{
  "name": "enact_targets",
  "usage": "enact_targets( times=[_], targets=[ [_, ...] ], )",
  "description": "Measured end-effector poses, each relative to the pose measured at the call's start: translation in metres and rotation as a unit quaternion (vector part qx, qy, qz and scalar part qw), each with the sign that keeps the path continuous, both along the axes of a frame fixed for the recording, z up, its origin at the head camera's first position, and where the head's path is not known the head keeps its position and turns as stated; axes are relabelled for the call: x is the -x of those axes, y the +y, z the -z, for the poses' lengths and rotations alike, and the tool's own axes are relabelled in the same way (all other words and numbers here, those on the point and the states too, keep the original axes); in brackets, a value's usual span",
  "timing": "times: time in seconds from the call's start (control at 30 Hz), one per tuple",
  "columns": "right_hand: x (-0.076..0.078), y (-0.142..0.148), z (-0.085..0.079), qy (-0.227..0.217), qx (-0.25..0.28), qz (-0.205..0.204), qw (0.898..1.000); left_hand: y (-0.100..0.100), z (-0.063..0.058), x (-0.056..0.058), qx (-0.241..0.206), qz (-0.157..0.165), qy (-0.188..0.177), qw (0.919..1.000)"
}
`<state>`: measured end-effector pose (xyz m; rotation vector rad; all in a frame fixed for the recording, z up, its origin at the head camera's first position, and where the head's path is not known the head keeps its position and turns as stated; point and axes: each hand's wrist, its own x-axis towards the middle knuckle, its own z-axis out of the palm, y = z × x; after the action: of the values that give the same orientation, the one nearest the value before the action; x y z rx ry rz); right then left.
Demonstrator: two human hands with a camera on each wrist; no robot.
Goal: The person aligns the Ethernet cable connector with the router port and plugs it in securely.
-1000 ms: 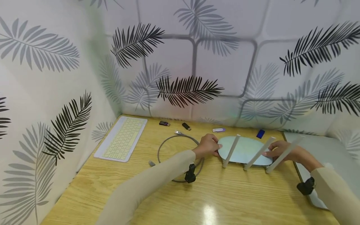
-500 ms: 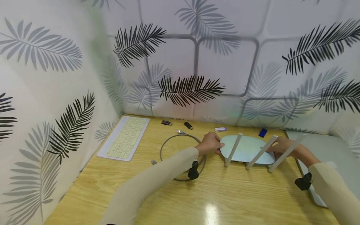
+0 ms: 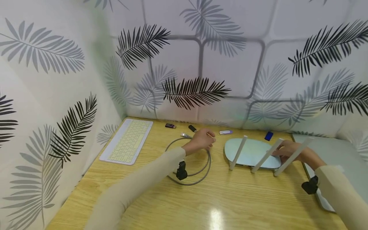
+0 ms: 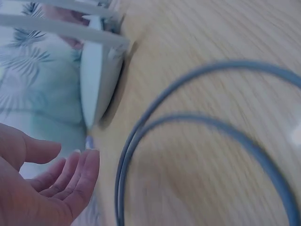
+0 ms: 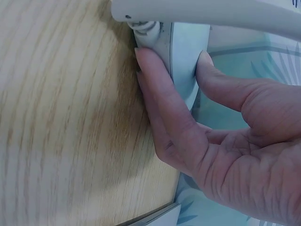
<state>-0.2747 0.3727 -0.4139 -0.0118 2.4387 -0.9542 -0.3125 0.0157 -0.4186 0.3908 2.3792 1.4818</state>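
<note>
A pale blue-white router (image 3: 254,151) with three grey-white antennas lies on the wooden table. My right hand (image 3: 291,151) grips its right end; in the right wrist view the thumb presses the top shell and the fingers lie along the side by an antenna base (image 5: 146,30). My left hand (image 3: 202,139) is off the router, above a coiled grey network cable (image 3: 210,159). Its fingers are loosely bent, with nothing between them and the thumb (image 4: 42,150) in the left wrist view. Part of the cable is hidden under the left hand and forearm.
A white keyboard (image 3: 129,140) lies at the left. Along the back are a dark USB stick (image 3: 170,126), a black one (image 3: 192,128), a white-and-purple one (image 3: 225,132) and a small blue one (image 3: 268,136). A flat silver laptop (image 3: 325,153) sits at the right under the right forearm.
My left hand has let go of the router's left end and moved left over the cable. The right hand stays on the router's right end. The view shifted slightly early on.
</note>
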Motion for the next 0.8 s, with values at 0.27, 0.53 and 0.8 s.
enact_targets(
  times=[0.27,0.53,0.8],
  targets=[
    [-0.001,-0.001,-0.001,-0.014,0.008,0.000,1.000,-0.059,-0.015,0.002,0.034,0.026,0.054,0.9976],
    [-0.002,-0.002,-0.003,-0.018,0.017,-0.002,1.000,-0.116,-0.037,-0.008,0.155,0.128,0.072,0.9769],
    [-0.002,-0.002,-0.002,-0.023,0.024,0.004,0.999,-0.170,-0.042,-0.020,0.289,0.210,0.058,0.9322]
  ],
)
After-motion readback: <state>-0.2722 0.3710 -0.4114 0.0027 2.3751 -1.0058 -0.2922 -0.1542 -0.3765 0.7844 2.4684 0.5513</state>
